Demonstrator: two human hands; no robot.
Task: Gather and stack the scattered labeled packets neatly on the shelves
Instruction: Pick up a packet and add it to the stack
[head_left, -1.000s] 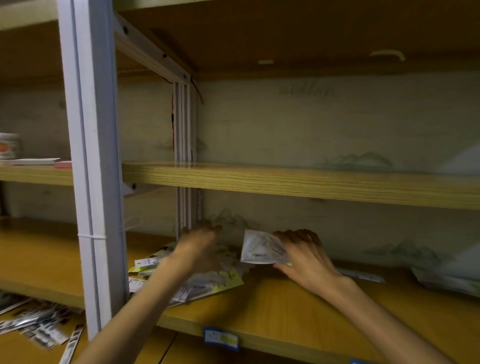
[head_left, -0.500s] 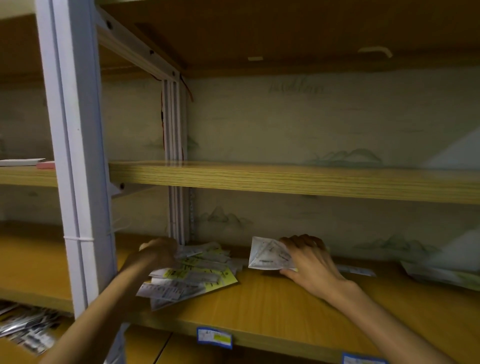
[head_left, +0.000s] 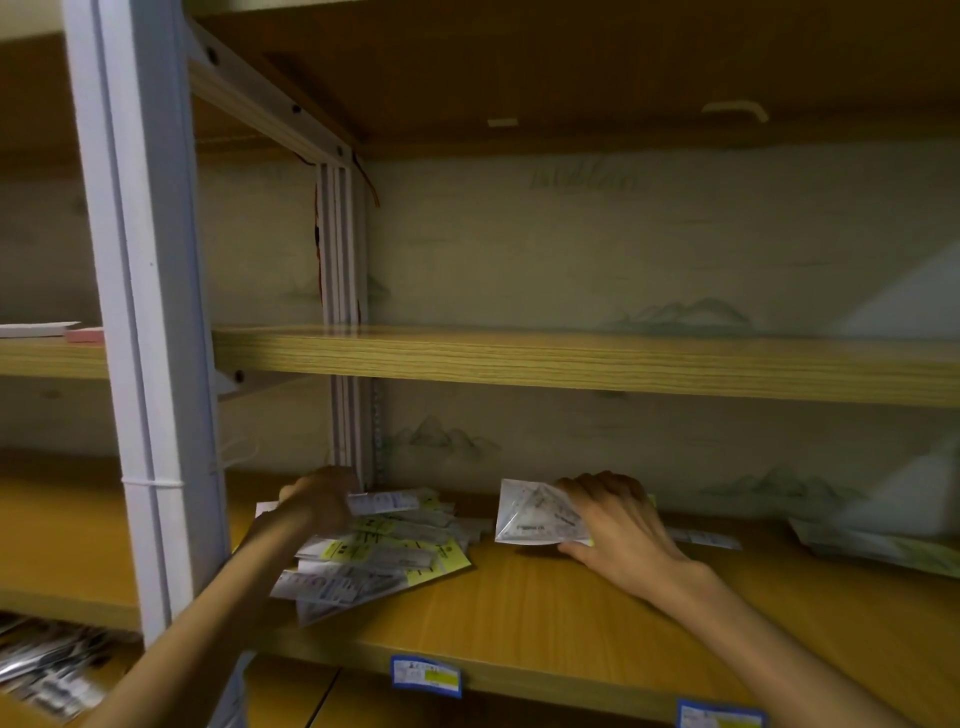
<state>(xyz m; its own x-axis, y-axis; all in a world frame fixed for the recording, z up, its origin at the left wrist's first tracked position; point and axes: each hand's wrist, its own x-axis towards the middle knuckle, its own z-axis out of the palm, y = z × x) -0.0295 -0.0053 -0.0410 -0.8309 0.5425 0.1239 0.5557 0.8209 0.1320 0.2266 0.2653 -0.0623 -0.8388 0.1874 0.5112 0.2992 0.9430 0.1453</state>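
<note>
A loose pile of labeled packets (head_left: 374, 556), white and yellow, lies on the wooden shelf (head_left: 545, 623) near the rear upright. My left hand (head_left: 319, 501) is at the back left of that pile and pinches a narrow white packet (head_left: 387, 501) at its top. My right hand (head_left: 618, 525) grips a clear labeled packet (head_left: 530, 517) held upright on the shelf, a little right of the pile. A thin packet (head_left: 706, 538) lies flat behind my right hand.
A white metal upright (head_left: 150, 364) stands in front at the left, and the upper shelf board (head_left: 571, 361) overhangs. More packets lie at the far right (head_left: 878, 548) and on the lower shelf at bottom left (head_left: 47, 670). Blue price labels (head_left: 426, 675) mark the shelf edge.
My left hand has pulled back from the pile's rear to its left end and taken hold of a narrow packet. My right hand keeps the clear packet in much the same place.
</note>
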